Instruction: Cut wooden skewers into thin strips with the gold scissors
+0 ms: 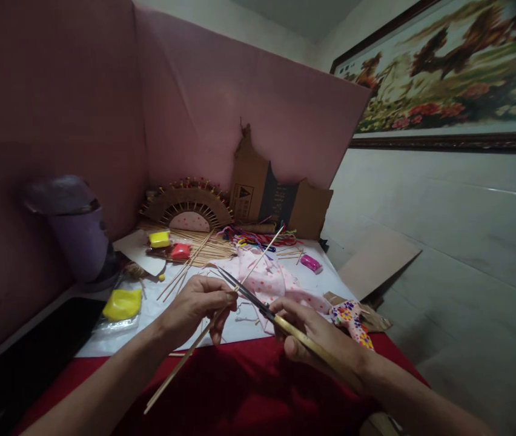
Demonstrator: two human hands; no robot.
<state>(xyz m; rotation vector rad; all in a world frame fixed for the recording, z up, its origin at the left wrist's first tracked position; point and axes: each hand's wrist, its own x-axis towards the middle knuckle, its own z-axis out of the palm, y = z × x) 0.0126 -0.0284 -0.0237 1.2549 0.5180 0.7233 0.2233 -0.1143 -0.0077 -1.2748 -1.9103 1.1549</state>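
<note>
My left hand [197, 306] pinches a long thin bamboo stick [258, 257] that runs from near my forearm up to the right. My right hand [319, 339] grips scissors [246, 295] with gold handles and dark blades. The blades are parted around the stick, just right of my left fingertips. Under both hands lies a pink polka-dot cloth [271, 281] on white paper [158, 303] over a red cloth [249, 375].
A pile of bamboo sticks [208, 248], yellow clay [123, 304] and red clay [180, 251] packets and a cardboard fan shape [188, 206] lie behind. A purple lamp [79, 227] stands left. Cardboard box pieces [280, 203], coloured cords and a dotted figure [353, 321] sit right.
</note>
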